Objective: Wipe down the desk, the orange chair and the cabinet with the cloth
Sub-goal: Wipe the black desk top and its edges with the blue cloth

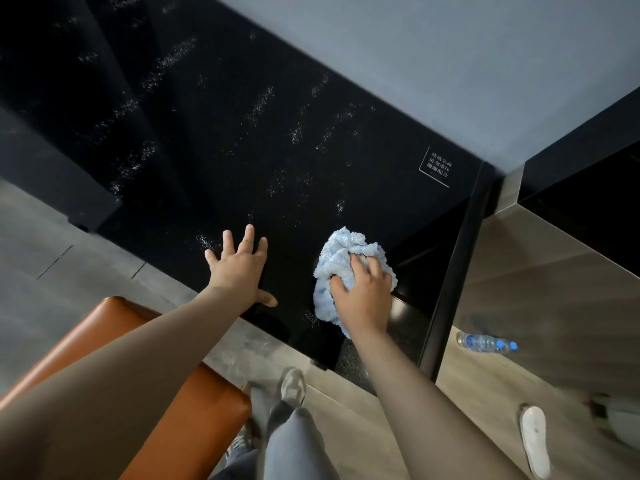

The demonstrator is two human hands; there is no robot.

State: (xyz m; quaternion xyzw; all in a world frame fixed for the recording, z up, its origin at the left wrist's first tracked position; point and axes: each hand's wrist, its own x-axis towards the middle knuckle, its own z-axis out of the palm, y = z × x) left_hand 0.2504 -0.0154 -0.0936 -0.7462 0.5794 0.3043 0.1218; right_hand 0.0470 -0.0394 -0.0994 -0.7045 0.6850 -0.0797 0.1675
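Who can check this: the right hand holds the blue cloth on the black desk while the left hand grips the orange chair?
One mistake: in the head view the left hand rests flat on the black desk, not gripping the orange chair. The right hand does hold the blue cloth on the desk.

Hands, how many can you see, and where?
2. The left hand lies flat, fingers spread, on the desk near its front edge; the right hand beside it grips the blue cloth against the desk. Neither is hidden.
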